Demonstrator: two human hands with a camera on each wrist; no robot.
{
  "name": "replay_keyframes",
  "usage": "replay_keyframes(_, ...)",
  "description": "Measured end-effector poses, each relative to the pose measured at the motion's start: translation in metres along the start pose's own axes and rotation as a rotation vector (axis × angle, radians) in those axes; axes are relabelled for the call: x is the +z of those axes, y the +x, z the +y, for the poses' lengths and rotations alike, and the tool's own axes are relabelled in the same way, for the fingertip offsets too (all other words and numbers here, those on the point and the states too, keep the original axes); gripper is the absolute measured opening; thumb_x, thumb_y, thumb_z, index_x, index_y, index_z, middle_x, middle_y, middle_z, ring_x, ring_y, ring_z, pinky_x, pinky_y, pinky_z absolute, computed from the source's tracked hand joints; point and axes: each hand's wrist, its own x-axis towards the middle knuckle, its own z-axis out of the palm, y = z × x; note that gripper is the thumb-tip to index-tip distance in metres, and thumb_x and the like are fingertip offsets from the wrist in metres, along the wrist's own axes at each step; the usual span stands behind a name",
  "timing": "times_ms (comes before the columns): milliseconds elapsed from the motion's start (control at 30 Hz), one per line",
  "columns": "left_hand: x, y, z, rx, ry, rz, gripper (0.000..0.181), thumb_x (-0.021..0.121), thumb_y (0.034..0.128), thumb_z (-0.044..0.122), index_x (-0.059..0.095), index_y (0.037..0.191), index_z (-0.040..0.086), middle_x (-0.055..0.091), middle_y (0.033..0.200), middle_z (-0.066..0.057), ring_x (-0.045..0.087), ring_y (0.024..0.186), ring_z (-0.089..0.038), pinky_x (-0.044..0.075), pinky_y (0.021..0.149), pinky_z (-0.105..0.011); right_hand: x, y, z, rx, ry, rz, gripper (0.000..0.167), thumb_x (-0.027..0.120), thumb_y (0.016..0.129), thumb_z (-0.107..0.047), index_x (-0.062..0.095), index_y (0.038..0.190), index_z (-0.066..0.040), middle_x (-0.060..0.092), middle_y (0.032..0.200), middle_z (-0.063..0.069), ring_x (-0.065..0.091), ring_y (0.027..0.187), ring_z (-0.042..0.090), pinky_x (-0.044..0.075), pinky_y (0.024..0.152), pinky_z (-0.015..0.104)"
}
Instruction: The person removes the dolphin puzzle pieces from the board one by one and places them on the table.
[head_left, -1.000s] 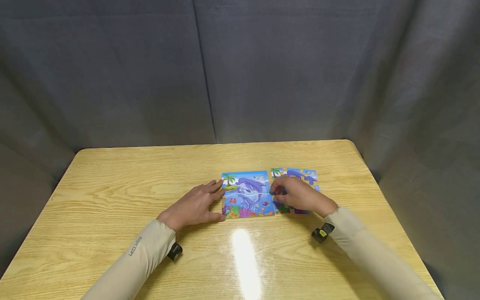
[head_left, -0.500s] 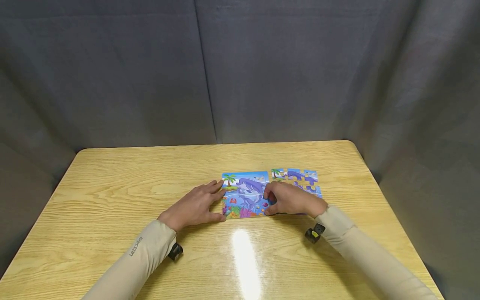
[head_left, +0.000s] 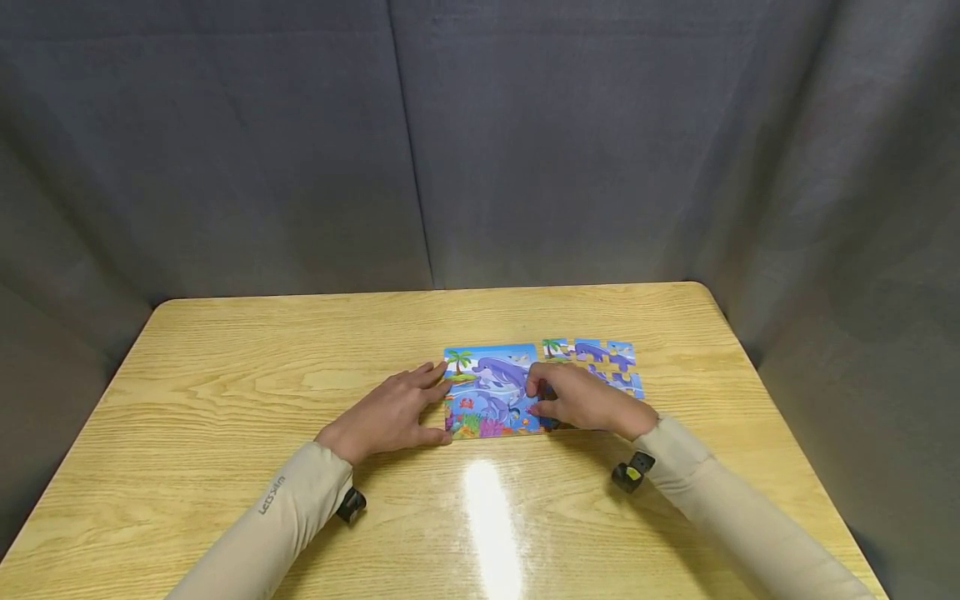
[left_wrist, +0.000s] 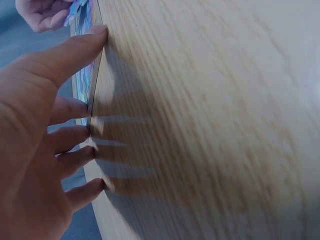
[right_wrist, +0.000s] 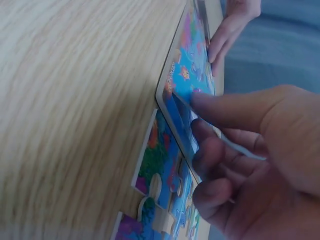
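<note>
A picture sheet [head_left: 491, 392] of dolphins, a palm and coral lies in a flat puzzle tray [right_wrist: 161, 92]. My right hand [head_left: 588, 398] pinches the sheet's right side. In the right wrist view the thumb [right_wrist: 220, 106] is on top of the sheet, whose near corner is raised off the tray, with a gap beneath. The curled fingers are partly hidden behind the sheet and tray edge. My left hand [head_left: 393, 411] rests with spread, fairly straight fingers against the tray's left edge; in the left wrist view the thumb [left_wrist: 82, 50] and fingertips touch that edge.
Jigsaw pieces [head_left: 588, 350] with a matching dolphin picture lie right of the tray, some joined and some apart, partly under my right hand. All sits on a wood-grain table [head_left: 300, 333]. A grey curtain [head_left: 300, 150] hangs behind and at both sides.
My right hand has moved left from over the jigsaw pieces to the sheet's right edge and taken hold of it. The sheet now bends up there. My left hand stays in place.
</note>
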Motion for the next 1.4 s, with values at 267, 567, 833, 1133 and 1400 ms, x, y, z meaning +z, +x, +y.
replay_keyframes(267,0.000,0.000,0.000,0.004,0.002,0.003,0.083,0.074,0.0973,0.055,0.050,0.158,0.003,0.033,0.174,-0.019,0.036,0.161,-0.042,0.038,0.126,-0.063,-0.013,-0.012,0.009,-0.051,0.103,0.061,0.008,0.064,0.107,-0.011,0.071,0.105,-0.013,0.071,0.095,0.004,0.050,0.063,0.010,0.045,0.060,0.026)
replay_keyframes(567,0.001,0.000,-0.001,-0.004,-0.011,-0.004,0.084,0.073,0.0975,0.055,0.049,0.159,0.004,0.032,0.175,-0.018,0.034,0.161,-0.042,0.036,0.127,-0.064,-0.029,-0.030,0.028,0.026,0.142,0.111,0.009,0.063,0.107,-0.010,0.072,0.105,-0.013,0.070,0.094,0.007,0.056,0.069,0.016,0.050,0.063,0.028)
replay_keyframes(833,0.000,-0.001,-0.002,-0.003,-0.009,-0.009,0.084,0.072,0.0984,0.055,0.048,0.160,0.003,0.030,0.175,-0.019,0.033,0.162,-0.042,0.035,0.127,-0.063,-0.046,-0.066,0.050,0.096,0.147,0.152,0.008,0.064,0.105,-0.007,0.071,0.102,-0.009,0.069,0.092,0.008,0.049,0.065,0.010,0.044,0.058,0.025)
replay_keyframes(1133,0.001,0.000,-0.001,0.008,0.001,-0.006,0.084,0.072,0.0985,0.055,0.048,0.159,0.002,0.031,0.174,-0.020,0.034,0.161,-0.043,0.036,0.127,-0.063,-0.054,-0.108,0.078,0.184,0.186,0.197,0.003,0.067,0.103,-0.006,0.070,0.104,-0.004,0.069,0.097,0.012,0.046,0.060,0.005,0.045,0.056,0.023)
replay_keyframes(1400,0.002,0.001,-0.003,0.007,0.001,-0.009,0.084,0.072,0.0982,0.055,0.048,0.159,0.003,0.031,0.174,-0.020,0.034,0.161,-0.043,0.036,0.127,-0.063,-0.048,-0.121,0.090,0.195,0.236,0.199,0.005,0.066,0.103,-0.003,0.069,0.105,0.000,0.066,0.092,0.011,0.047,0.059,0.005,0.043,0.054,0.023)
